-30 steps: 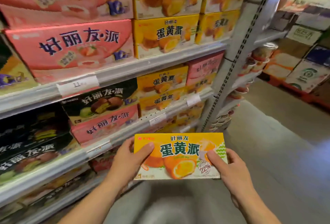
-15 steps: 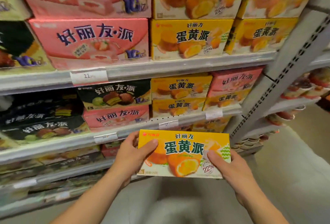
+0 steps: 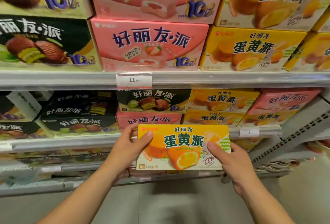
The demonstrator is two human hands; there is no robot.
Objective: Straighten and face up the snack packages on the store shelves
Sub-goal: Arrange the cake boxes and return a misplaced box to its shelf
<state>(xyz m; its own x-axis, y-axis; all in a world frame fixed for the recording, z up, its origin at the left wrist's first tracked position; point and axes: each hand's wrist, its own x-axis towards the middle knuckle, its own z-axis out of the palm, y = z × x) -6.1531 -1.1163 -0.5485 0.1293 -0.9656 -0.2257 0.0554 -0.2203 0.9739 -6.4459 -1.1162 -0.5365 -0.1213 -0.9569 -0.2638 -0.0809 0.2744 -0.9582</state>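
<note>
We grip the yellow box [image 3: 183,146] face-out with left hand [image 3: 131,146] and right hand [image 3: 230,165], in front of the middle shelf [image 3: 71,140], judging it needs slotting among the 2 stacked yellow boxes [image 3: 217,106].

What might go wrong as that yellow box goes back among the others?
1. The yellow box is held only at its ends, by the left hand and the right hand; letting go with one hand early may drop it.
2. The yellow stack sits tight beside the pink box, so sliding it in could knock them askew.
3. The price tag on the shelf edge could get brushed loose.
</note>
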